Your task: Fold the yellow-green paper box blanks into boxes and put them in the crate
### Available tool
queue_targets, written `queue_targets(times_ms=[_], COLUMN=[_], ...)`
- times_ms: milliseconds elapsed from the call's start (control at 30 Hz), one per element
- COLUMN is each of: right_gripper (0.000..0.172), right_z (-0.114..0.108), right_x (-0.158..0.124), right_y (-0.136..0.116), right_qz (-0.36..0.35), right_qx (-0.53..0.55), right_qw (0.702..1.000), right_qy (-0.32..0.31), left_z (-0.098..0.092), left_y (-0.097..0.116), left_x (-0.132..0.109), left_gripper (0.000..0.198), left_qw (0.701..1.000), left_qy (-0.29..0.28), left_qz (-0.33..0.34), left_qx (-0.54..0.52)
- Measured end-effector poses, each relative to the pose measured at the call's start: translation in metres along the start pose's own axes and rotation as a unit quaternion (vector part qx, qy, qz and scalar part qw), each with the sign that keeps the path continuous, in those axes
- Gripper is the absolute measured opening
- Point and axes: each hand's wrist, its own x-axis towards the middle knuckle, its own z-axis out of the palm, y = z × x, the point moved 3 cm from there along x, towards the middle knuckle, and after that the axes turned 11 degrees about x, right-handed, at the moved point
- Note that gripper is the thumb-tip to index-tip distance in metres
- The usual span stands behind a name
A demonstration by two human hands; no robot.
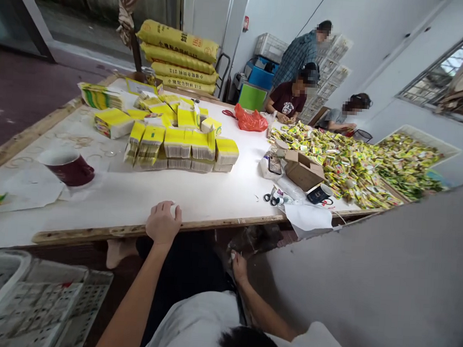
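Observation:
My left hand (163, 223) rests on the near edge of the white table (215, 193), its fingers curled. Something small and white shows between the thumb and forefinger, too small to name. Below the table edge, beside my lap, my right hand (239, 268) is closed at the edge of a clear plastic bag (247, 241); its fingers are partly hidden. Beyond my left hand stand stacked bundles of yellow-and-white packets (178, 145). A dark red mug (69, 168) is to the left, and black-handled scissors (271, 197) lie to the right.
A heap of small yellow-green packets (344, 169) covers the table's right end, near an open cardboard box (303, 169) and a dark mug (319, 193). A red plastic bag (250, 118) lies farther back. Three people work beyond. White crates (28, 266) stand at lower left; a wall is at right.

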Motion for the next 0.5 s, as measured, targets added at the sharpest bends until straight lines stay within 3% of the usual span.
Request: queue_targets(times_ms=[133,267,400,500], right_gripper=[0.054,0.040,0.022,0.035], right_z=[-0.001,-0.028,-0.089,-0.135], right_x=[0.002,0.036,0.139,0.238], right_y=[-0.048,-0.112,-0.159,-0.170], right_qz=[-0.106,-0.187,-0.193,-0.165], right_qx=[-0.057,-0.107,-0.177,-0.231], right_qw=[0.990,0.971,0.965,0.947], right_qy=[-0.079,-0.105,0.029,0.150], left_z=[-0.002,-0.007,-0.014,-0.018], left_y=[0.005,0.008,0.009,0.007], left_x=[-0.006,-0.011,-0.012,-0.012], left_gripper=[0.033,0.029,0.021,0.017], left_qw=[0.999,0.998,0.996,0.995], left_qy=[-0.018,-0.004,-0.007,-0.017], left_qz=[0.026,0.067,0.093,0.101], left_qx=[0.011,0.013,0.012,0.018])
